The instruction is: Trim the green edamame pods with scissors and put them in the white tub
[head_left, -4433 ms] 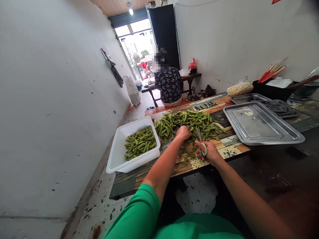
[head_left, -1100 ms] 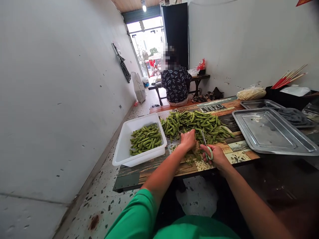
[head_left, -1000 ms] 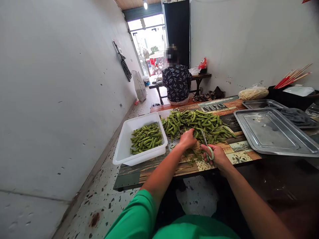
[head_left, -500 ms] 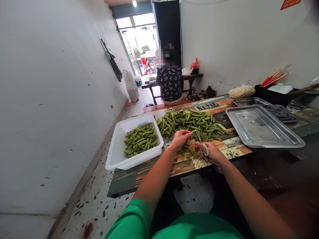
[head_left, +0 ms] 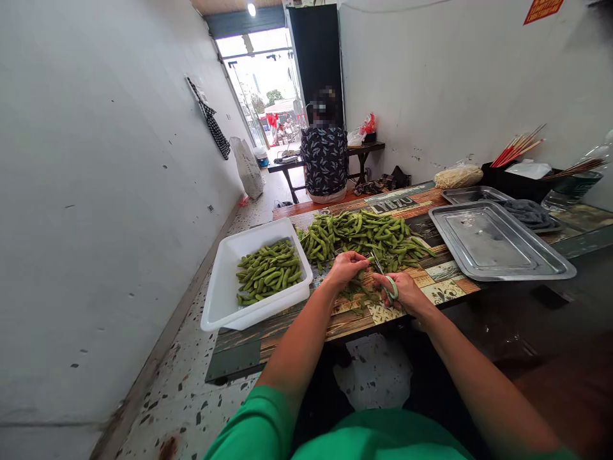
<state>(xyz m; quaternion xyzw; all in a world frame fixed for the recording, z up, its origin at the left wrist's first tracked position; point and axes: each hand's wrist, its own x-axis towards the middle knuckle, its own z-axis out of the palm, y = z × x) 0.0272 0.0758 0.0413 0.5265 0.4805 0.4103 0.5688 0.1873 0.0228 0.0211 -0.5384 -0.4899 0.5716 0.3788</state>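
Note:
Between the thumb and fingers of my left hand [head_left: 348, 267] is a green edamame pod [head_left: 371, 259], its end showing at the fingertips. My right hand [head_left: 401, 292] is closed around the pale green handles of a pair of scissors [head_left: 392, 291], whose blades point up at the pod's tip. Just beyond both hands spreads a heap of edamame pods [head_left: 354, 231]. Small green trimmings [head_left: 360, 295] lie on the table below my hands. To the left, a white plastic tub [head_left: 218, 281] holds more pods [head_left: 271, 271].
The patterned wooden table [head_left: 287, 329] carries a metal tray [head_left: 502, 243] at the right, with another tray [head_left: 474, 195] behind it. A black box [head_left: 498, 174] with skewers stands farther back. Across the room, a person in a patterned shirt [head_left: 325, 160] sits facing away.
The view has shifted slightly. My hands stay together over the trimmings, and the scissor blades look closer together at the pod's tip.

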